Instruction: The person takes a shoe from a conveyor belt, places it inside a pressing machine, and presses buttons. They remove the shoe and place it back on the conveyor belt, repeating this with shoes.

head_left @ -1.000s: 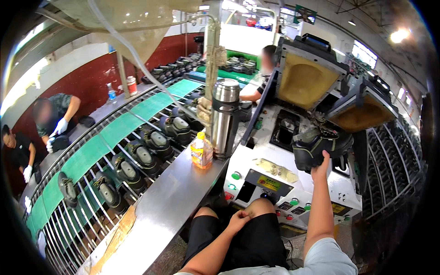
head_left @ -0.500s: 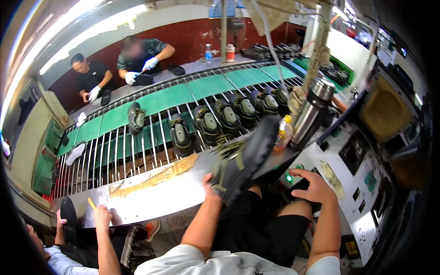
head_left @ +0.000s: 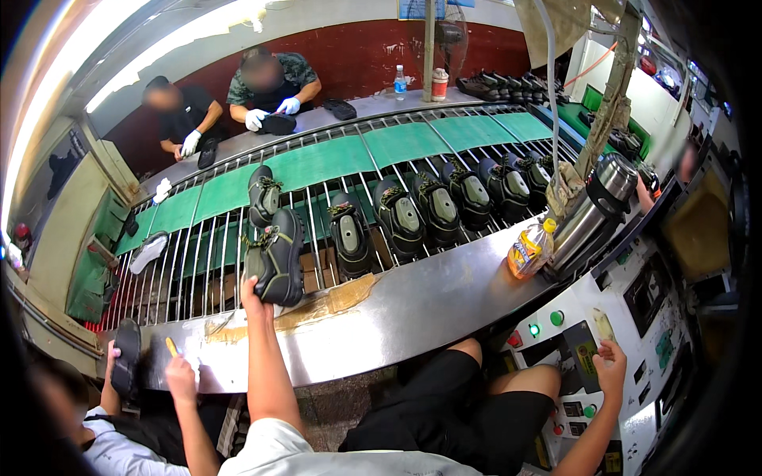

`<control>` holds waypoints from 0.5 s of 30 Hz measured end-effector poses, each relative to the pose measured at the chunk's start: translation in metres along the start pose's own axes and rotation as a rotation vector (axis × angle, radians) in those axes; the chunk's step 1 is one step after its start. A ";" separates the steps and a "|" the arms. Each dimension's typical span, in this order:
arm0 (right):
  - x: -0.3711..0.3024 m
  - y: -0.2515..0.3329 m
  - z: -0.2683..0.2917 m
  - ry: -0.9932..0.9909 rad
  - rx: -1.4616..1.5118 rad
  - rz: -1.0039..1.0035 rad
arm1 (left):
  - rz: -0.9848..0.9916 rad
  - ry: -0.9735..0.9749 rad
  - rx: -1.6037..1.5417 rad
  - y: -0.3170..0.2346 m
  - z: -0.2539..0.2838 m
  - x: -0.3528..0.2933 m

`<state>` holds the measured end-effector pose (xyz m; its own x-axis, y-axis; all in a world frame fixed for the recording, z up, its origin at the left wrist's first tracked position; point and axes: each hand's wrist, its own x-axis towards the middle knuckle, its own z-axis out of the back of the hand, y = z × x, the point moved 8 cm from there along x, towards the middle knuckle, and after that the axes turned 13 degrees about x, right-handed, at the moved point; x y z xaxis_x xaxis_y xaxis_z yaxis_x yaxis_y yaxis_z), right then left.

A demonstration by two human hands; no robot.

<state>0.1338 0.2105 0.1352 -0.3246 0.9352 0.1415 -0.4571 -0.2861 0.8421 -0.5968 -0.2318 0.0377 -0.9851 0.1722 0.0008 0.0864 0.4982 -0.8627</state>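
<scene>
My left hand grips a dark work shoe with olive trim by its heel end. The shoe is upright at the near side of the roller conveyor, its sole turned to the right. Just beyond it another dark shoe rests on the rollers. To the right stands a row of similar shoes with grey-green insides, the nearest one closest to my hand. My right hand is over the white control panel, beside a pale worn patch, holding nothing visible, fingers loosely apart.
A metal ledge runs along the conveyor's near side. On it stand an orange drink bottle and a steel flask. At lower left a co-worker holds a shoe and a yellow-handled tool. Two gloved co-workers handle shoes across the conveyor.
My left hand has carried the shoe from in front of me leftward and forward to the conveyor. My right hand has moved right and lower along the panel. The view has shifted.
</scene>
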 end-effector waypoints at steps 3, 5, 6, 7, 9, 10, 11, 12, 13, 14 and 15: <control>0.002 -0.024 0.009 -0.057 0.120 -0.063 | -0.122 -0.117 0.580 0.022 -0.014 0.037; -0.002 -0.035 0.013 -0.082 0.178 -0.099 | -0.336 -0.048 0.830 0.048 -0.037 0.042; -0.006 -0.042 0.016 -0.116 0.203 -0.082 | -0.450 -0.023 0.893 0.056 -0.046 0.039; -0.009 -0.048 0.019 -0.148 0.227 -0.063 | -0.498 -0.104 1.006 0.056 -0.046 0.047; -0.011 -0.050 0.022 -0.182 0.222 -0.034 | -0.451 -0.202 0.977 0.059 -0.037 0.060; -0.013 -0.053 0.023 -0.179 0.205 -0.044 | -0.453 -0.200 1.007 0.058 -0.045 0.060; -0.015 -0.056 0.025 -0.178 0.188 -0.054 | -0.436 -0.182 1.007 0.062 -0.053 0.056; -0.016 -0.060 0.024 -0.178 0.182 -0.058 | -0.447 -0.166 1.034 0.063 -0.057 0.056; -0.018 -0.062 0.023 -0.177 0.190 -0.061 | -0.434 -0.154 1.047 0.066 -0.058 0.059; -0.016 -0.065 0.021 -0.179 0.197 -0.065 | -0.422 -0.138 1.060 0.066 -0.057 0.061; -0.016 -0.067 0.023 -0.196 0.198 -0.073 | -0.389 -0.142 1.084 0.069 -0.053 0.063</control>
<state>0.1888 0.2200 0.0885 -0.1217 0.9798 0.1588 -0.2966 -0.1886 0.9362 -0.6451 -0.1419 0.0047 -0.9309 0.0367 0.3635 -0.3312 -0.5046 -0.7973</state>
